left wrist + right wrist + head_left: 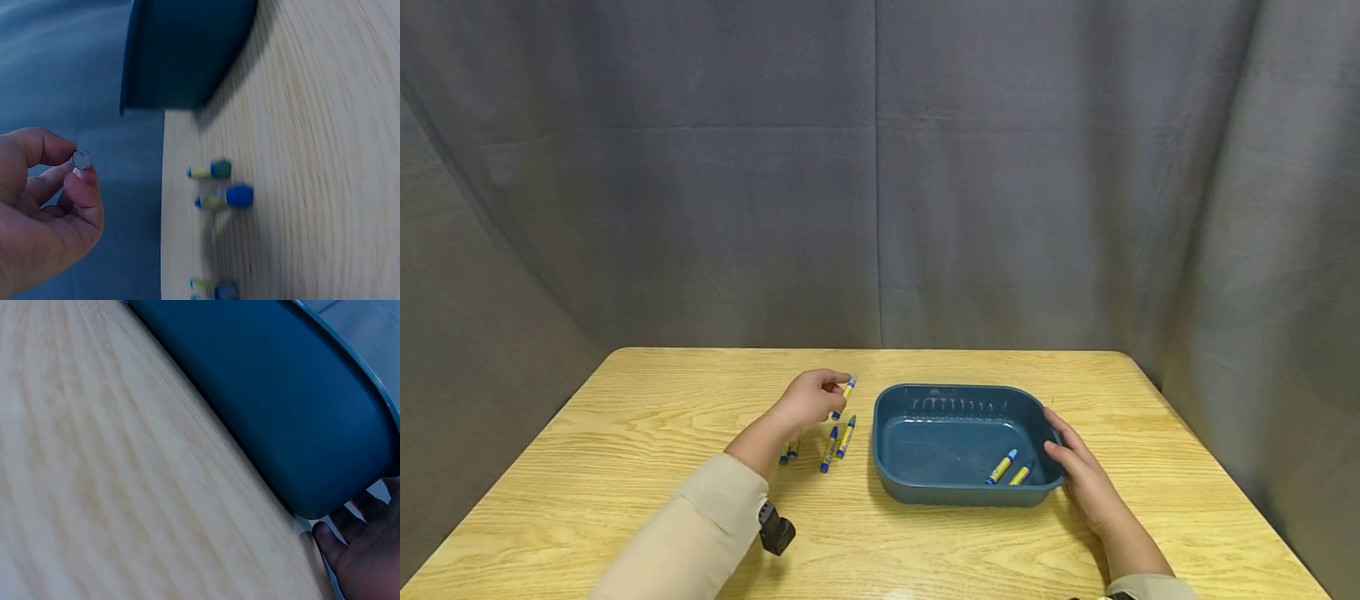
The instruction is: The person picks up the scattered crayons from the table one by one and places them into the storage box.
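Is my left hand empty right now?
No, the left hand pinches a crayon in its fingertips, left of the bin.

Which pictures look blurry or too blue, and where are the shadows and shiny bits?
Head view: clearest and warmest, pale shine inside the tray; left wrist view: bluish, with blurry crayons and shadow beside the tray; right wrist view: strongly blue, table grain smeared, right hand dim.
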### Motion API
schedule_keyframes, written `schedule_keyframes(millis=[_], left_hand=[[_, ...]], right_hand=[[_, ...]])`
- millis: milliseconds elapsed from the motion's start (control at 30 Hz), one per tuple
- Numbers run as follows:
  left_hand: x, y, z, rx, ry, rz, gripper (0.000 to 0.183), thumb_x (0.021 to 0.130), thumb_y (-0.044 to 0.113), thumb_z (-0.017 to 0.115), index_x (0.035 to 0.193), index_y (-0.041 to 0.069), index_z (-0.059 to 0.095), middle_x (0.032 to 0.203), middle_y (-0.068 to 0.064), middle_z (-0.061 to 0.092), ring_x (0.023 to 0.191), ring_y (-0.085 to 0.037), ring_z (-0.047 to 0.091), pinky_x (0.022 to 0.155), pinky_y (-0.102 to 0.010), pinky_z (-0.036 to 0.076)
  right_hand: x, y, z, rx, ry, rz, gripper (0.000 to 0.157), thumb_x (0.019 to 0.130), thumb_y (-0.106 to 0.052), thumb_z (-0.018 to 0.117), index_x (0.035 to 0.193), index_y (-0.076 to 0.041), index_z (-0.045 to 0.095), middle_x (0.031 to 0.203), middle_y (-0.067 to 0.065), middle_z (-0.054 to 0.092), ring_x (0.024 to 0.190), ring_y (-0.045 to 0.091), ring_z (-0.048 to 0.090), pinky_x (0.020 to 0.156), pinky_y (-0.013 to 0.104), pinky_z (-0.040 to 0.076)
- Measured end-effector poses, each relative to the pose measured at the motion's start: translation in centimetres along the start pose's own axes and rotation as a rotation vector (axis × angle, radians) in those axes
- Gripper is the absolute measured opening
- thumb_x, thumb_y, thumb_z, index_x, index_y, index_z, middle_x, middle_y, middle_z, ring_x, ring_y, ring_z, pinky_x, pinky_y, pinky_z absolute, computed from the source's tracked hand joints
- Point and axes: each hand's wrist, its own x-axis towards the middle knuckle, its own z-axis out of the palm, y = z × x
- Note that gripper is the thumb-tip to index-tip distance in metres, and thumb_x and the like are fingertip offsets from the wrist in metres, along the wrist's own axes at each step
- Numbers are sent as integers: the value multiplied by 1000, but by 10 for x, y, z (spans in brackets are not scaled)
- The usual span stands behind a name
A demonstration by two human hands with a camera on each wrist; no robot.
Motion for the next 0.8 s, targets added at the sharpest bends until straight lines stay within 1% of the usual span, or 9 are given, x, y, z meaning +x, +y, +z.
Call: schedule_keyframes(millis=[133, 300, 367, 500, 567, 633, 733, 800], left_hand=[[5, 9, 13, -24, -12, 19, 45, 88, -3, 53, 133, -2, 57, 93, -6, 51, 65, -11, 39, 56, -21, 33], [7, 22, 30, -40, -40, 63, 47, 85, -4, 54, 131, -5, 58, 89, -5, 51, 62, -10, 40, 54, -20, 33], [7, 28, 37, -34, -50, 82, 47, 84, -5, 54, 130, -6, 58, 88, -4, 51, 64, -10, 40, 54, -20, 34], [7, 38, 54, -29, -82, 86, 45, 86, -3, 55, 130, -5, 59, 87, -3, 49, 68, -13, 41, 56, -22, 36], [8, 41, 62, -23, -105, 92, 45, 86, -3, 56, 131, -4, 59, 84, -2, 49, 67, -13, 41, 55, -22, 35], [9, 44, 71, -27, -131, 101, 45, 86, -4, 55, 131, -5, 58, 81, -1, 48, 62, -12, 38, 54, -22, 33], [10, 47, 83, -29, -177, 118, 46, 86, -5, 54, 133, -6, 56, 71, 2, 44, 53, -10, 30, 51, -23, 27], [10, 48, 91, -31, -205, 117, 47, 87, -5, 53, 134, -5, 55, 67, 3, 41, 50, -9, 25, 51, -24, 25]], right_hand=[[1, 0, 0, -1, -3, 6, 62, 104, -25, 40, 157, -9, 15, 165, 16, 1, 151, 38, -4, 92, -2, 24], [1, 1, 0, 1, 1, -20, 61, 103, -23, 40, 157, -6, 16, 164, 18, 4, 150, 38, -1, 91, -2, 25], [1, 1, 0, 9, 2, -28, 61, 103, -22, 40, 157, -5, 16, 164, 18, 4, 150, 38, 1, 91, -2, 25], [1, 1, 0, 24, -1, -19, 61, 103, -22, 40, 157, -6, 16, 165, 17, 3, 150, 37, 2, 91, -1, 26], [1, 0, 1, 29, -2, -14, 61, 103, -22, 40, 157, -7, 15, 165, 17, 3, 150, 37, 3, 91, -1, 27], [1, 0, 1, 26, -2, -12, 61, 103, -22, 40, 157, -7, 16, 165, 16, 3, 150, 37, 3, 91, -1, 27], [1, 0, 1, 25, 0, -12, 61, 103, -22, 40, 157, -7, 16, 165, 17, 3, 150, 38, 3, 91, -1, 26], [1, 0, 1, 28, -1, -12, 61, 103, -22, 40, 157, -7, 16, 165, 17, 3, 150, 39, 2, 90, -1, 27]])
